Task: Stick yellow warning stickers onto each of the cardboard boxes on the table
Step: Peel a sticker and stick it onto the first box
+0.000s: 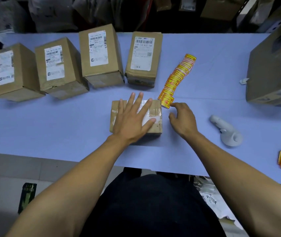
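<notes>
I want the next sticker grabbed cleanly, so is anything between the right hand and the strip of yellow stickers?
Nothing visible. The right hand sits just below the near end of the yellow sticker strip, with only bare table between them. The left hand lies flat on the small box, off to the side.

A parcel packing or shipping room: cardboard boxes (pixel 102 53) bearing printed barcode labels (pixel 142 53) line a blue table (pixel 50 125), with a handheld scanner (pixel 225 130), and bagged goods (pixel 50 12) stacked behind.
</notes>
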### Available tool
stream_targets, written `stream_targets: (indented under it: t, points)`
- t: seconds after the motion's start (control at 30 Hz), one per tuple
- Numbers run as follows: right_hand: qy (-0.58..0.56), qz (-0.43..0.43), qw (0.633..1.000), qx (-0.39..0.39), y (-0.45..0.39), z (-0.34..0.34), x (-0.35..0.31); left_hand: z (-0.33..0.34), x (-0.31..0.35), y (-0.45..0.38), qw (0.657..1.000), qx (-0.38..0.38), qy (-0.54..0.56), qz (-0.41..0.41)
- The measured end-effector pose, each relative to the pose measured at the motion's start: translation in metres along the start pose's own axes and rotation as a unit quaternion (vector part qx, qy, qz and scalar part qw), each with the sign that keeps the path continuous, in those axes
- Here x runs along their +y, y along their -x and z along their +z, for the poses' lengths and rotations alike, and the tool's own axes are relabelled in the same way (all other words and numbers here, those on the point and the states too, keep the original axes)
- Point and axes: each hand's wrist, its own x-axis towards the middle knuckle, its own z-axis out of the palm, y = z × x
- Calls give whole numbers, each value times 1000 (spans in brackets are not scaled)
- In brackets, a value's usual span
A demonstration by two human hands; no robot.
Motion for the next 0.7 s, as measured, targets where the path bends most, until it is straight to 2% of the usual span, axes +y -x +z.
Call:
stream_targets:
  t: [0.33,0.7]
  points:
    - [65,-2,998,11,-49,14,-4,5,-1,-2,999,31,-13,2]
    - [9,5,999,33,-48,16,0,2,-2,-2,1000,13,-2,-7]
